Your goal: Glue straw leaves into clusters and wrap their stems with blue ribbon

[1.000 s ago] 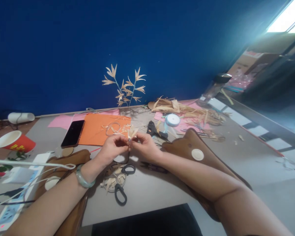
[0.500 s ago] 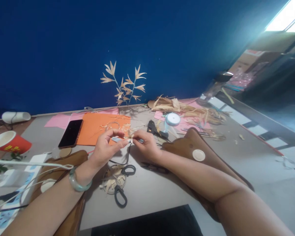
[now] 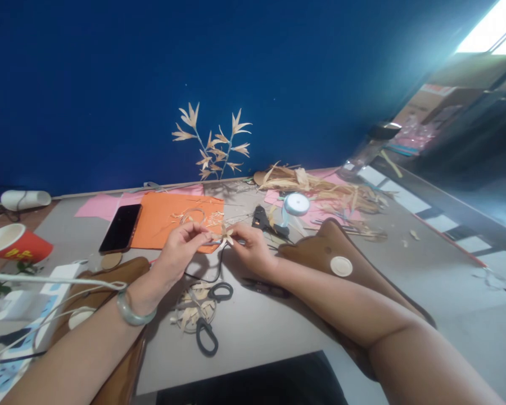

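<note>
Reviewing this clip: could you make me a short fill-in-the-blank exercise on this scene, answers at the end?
1. Beyond the left hand, the right hand and the small flower-like piece at their fingertips, the backdrop is coloured ____.
2. The pale bracelet circles the wrist of the ____ arm.
3. The large sheet directly right of the phone is coloured ____.
4. Of the two hands, the ____ one is nearer the glue gun.

Missing words: blue; left; orange; right.
</note>
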The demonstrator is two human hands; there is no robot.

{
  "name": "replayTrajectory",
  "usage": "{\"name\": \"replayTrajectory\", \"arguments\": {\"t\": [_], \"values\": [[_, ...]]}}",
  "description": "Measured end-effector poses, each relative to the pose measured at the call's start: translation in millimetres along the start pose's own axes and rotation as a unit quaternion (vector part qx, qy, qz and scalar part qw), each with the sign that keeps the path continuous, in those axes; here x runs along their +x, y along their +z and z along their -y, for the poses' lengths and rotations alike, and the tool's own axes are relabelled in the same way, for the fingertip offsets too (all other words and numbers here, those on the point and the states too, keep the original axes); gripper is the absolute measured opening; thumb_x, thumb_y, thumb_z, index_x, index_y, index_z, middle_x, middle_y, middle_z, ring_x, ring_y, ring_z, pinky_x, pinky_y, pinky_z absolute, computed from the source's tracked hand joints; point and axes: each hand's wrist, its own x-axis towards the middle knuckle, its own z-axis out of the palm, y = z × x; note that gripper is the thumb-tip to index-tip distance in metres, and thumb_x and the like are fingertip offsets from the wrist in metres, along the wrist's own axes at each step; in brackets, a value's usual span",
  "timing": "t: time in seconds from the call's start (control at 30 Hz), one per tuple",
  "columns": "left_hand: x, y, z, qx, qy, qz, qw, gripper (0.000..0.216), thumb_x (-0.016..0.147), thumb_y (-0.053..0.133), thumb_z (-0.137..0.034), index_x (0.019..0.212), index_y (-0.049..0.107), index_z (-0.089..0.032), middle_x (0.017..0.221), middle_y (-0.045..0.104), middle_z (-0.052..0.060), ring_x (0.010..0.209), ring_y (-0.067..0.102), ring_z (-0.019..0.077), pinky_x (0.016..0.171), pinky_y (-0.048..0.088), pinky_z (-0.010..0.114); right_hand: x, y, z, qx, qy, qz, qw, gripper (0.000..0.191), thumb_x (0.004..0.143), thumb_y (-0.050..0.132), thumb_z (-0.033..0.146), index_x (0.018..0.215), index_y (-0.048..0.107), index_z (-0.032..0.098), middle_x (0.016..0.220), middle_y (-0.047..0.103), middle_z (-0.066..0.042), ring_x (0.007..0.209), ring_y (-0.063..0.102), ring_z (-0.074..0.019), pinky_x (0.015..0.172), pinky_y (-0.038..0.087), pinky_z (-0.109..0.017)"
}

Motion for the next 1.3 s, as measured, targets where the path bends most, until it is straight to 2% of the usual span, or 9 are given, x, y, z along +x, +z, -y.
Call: {"name": "replayTrajectory", "arguments": {"t": [0.17,0.37,0.5,0.67,0.9,1.0,1.1,1.2,1.3], "values": [[-3,-2,-3,0.094,0.078,0.021,0.992,0.035,0.070,0.075,-0.032,0.100,0.066,-0.017,0.090,0.069,0.005,0.086,0.064,0.0187,0.082,0.050,0.032,-3,4,-2,0.015,-0.014,0.023,1.000,0.009,0.084,0.057,0.013,0.078,0.061,0.017,0.075,0.066,-0.003,0.069,0.060,-0.0130,0.065,0.046,-0.024],[-5,-4,-1,0.203,0.145,0.007,0.968,0.017,0.076,0.069,-0.033,0.080,0.071,-0.016,0.084,0.073,0.006,0.086,0.066,0.0201,0.085,0.049,0.032,-5,5,-3,0.016,-0.026,0.046,0.998,0.010,0.085,0.055,0.014,0.080,0.061,0.018,0.078,0.067,-0.005,0.073,0.062,-0.0152,0.068,0.048,-0.027],[-4,-6,3,0.180,0.118,-0.012,0.976,0.017,0.078,0.067,-0.033,0.081,0.072,-0.017,0.085,0.074,0.006,0.085,0.067,0.0206,0.083,0.050,0.032,-5,4,-1,0.019,-0.015,0.051,0.998,0.011,0.086,0.053,0.014,0.081,0.061,0.018,0.081,0.068,-0.006,0.075,0.062,-0.0154,0.069,0.049,-0.027],[-1,-4,1,0.055,0.050,0.019,0.997,0.018,0.079,0.067,-0.033,0.078,0.069,-0.015,0.081,0.073,0.006,0.080,0.067,0.0184,0.082,0.050,0.032,-5,2,3,0.019,-0.002,0.033,0.999,0.009,0.087,0.055,0.016,0.081,0.061,0.019,0.081,0.068,-0.005,0.073,0.062,-0.0146,0.067,0.048,-0.026],[1,0,-2,-0.026,-0.046,0.019,0.998,0.018,0.073,0.071,-0.031,0.075,0.066,-0.014,0.077,0.068,0.004,0.075,0.063,0.0152,0.076,0.051,0.028,-4,2,3,0.025,-0.005,0.044,0.999,0.010,0.087,0.054,0.016,0.080,0.061,0.018,0.081,0.067,-0.005,0.075,0.062,-0.0154,0.070,0.049,-0.027],[-1,-2,-5,-0.014,-0.005,0.006,1.000,0.027,0.071,0.073,-0.032,0.092,0.067,-0.016,0.087,0.069,0.004,0.081,0.064,0.0168,0.074,0.051,0.029,-5,3,1,0.026,-0.015,0.062,0.998,0.010,0.087,0.054,0.016,0.080,0.061,0.018,0.079,0.066,-0.005,0.073,0.061,-0.0151,0.069,0.049,-0.027],[-4,-5,-11,0.066,0.067,0.041,0.995,0.040,0.068,0.076,-0.031,0.106,0.068,-0.020,0.102,0.069,0.007,0.097,0.062,0.0206,0.085,0.049,0.032,-7,5,1,0.027,-0.022,0.079,0.996,0.011,0.088,0.053,0.016,0.081,0.061,0.018,0.078,0.066,-0.005,0.072,0.060,-0.0148,0.067,0.049,-0.026],[-7,-7,-14,0.171,0.115,0.078,0.975,0.029,0.069,0.076,-0.030,0.096,0.073,-0.020,0.101,0.069,0.008,0.099,0.062,0.0231,0.089,0.047,0.034,-8,5,1,0.027,-0.037,0.092,0.995,0.009,0.089,0.053,0.016,0.084,0.061,0.018,0.078,0.065,-0.005,0.073,0.060,-0.0147,0.067,0.049,-0.026],[-7,-6,-12,0.208,0.131,0.076,0.966,0.012,0.073,0.071,-0.030,0.079,0.074,-0.019,0.088,0.070,0.007,0.091,0.064,0.0229,0.083,0.049,0.033,-8,4,1,0.020,-0.058,0.117,0.991,0.010,0.089,0.051,0.015,0.086,0.060,0.017,0.079,0.063,-0.006,0.073,0.059,-0.0144,0.066,0.048,-0.025]]}}
